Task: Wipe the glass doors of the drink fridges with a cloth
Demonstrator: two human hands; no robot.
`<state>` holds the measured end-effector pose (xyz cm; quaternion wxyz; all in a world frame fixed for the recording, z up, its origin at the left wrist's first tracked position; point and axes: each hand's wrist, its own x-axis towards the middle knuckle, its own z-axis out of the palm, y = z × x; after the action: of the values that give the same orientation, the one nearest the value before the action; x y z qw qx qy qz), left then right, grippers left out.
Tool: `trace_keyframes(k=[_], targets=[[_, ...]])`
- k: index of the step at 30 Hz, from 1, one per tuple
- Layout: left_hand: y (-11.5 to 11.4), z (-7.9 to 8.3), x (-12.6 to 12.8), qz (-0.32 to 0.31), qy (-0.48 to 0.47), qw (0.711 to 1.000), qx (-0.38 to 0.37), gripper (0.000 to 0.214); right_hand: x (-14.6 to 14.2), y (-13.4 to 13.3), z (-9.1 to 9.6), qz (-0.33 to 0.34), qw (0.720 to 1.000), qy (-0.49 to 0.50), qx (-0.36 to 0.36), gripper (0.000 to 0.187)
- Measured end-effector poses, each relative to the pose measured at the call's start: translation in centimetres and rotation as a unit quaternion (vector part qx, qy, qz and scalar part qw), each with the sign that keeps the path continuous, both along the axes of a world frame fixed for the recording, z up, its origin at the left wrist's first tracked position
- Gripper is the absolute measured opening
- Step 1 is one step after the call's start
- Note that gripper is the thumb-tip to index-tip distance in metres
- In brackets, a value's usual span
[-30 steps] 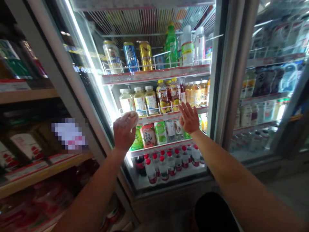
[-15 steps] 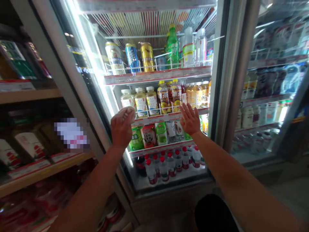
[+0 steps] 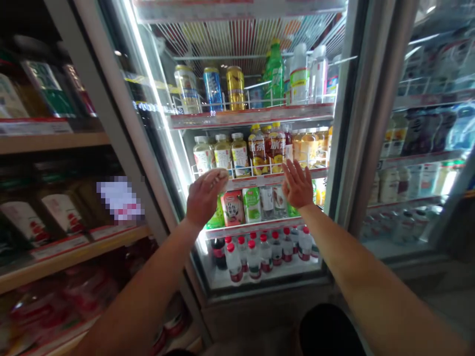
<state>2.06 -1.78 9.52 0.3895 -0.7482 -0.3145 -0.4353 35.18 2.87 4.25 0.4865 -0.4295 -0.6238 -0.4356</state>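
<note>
My left hand is closed around a pale, crumpled cloth, most of it hidden in my fingers. It stands in front of the middle shelf of a lit drinks fridge, near the white-capped bottles. My right hand is open with its fingers stretched upward and holds nothing. It lies in front of the shelf edge below the yellow-capped tea bottles. Whether either palm touches glass, I cannot tell.
Cans and a green bottle stand on the upper shelf, cartons below, and red-capped water bottles at the bottom. Wooden shelves with bottles are on the left. A second fridge stands to the right.
My left hand has moved right with the cloth, closer to my right hand. The right hand has shifted slightly right in the picture, as has the whole view.
</note>
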Motion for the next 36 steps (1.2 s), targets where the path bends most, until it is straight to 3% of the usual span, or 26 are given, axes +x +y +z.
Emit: trace_keyframes(k=[2, 4, 6, 9, 11, 13, 17, 20, 23, 25, 29, 31, 34, 36], targets=[[0.0, 1.2, -0.3, 0.028, -0.063, 0.998, 0.012, 0.041, 0.0, 0.0, 0.0, 0.003, 1.000, -0.003, 0.004, 0.057], [0.0, 1.3, -0.3, 0.063, -0.103, 0.992, 0.023, 0.043, 0.0, -0.1, 0.0, 0.011, 1.000, 0.002, -0.006, 0.057], [0.0, 0.1, 0.1, 0.071, -0.094, 0.993, 0.029, 0.042, 0.0, -0.1, 0.0, 0.022, 0.999, 0.009, -0.021, 0.057], [-0.2, -2.5, 0.9, 0.041, 0.000, 0.999, 0.034, 0.040, 0.1, -0.2, 0.0, 0.033, 0.999, 0.013, -0.027, 0.057], [-0.3, -3.2, 1.1, 0.033, 0.047, 0.998, 0.038, 0.041, 0.0, -0.2, 0.0, 0.035, 0.999, 0.012, -0.021, 0.056], [-0.4, -2.5, 0.9, 0.042, 0.038, 0.997, 0.043, 0.041, -0.3, -0.3, -0.1, 0.030, 0.999, 0.017, -0.014, 0.056], [-0.6, 0.5, -0.3, 0.088, -0.081, 0.992, 0.048, 0.043, -2.0, -1.0, -0.6, 0.024, 0.997, 0.064, -0.020, 0.058], [-0.7, 1.1, -0.3, 0.092, -0.112, 0.989, 0.036, 0.048, -3.6, -1.9, -0.6, 0.044, 0.991, 0.119, -0.041, 0.060], [-1.1, 0.0, 1.5, 0.053, -0.074, 0.996, -0.002, 0.051, -5.2, -3.2, 0.1, 0.095, 0.978, 0.178, -0.060, 0.057], [-1.4, -0.7, 3.5, 0.003, -0.061, 0.997, -0.040, 0.053, -6.2, -4.4, 1.0, 0.168, 0.962, 0.203, -0.075, 0.052], [-1.5, -0.7, 8.2, -0.143, -0.169, 0.970, -0.104, 0.056, -9.2, -7.1, 3.1, 0.375, 0.887, 0.215, -0.165, 0.055], [-1.3, -0.5, 10.1, -0.217, -0.213, 0.945, -0.117, 0.056, -10.7, -8.0, 4.1, 0.438, 0.855, 0.207, -0.186, 0.059], [-1.2, -0.5, 11.5, -0.280, -0.213, 0.926, -0.135, 0.059, -11.8, -8.2, 5.4, 0.443, 0.850, 0.227, -0.171, 0.058], [-1.3, -0.8, 11.0, -0.298, -0.188, 0.922, -0.160, 0.063, -11.4, -7.7, 6.1, 0.416, 0.854, 0.264, -0.169, 0.059]])
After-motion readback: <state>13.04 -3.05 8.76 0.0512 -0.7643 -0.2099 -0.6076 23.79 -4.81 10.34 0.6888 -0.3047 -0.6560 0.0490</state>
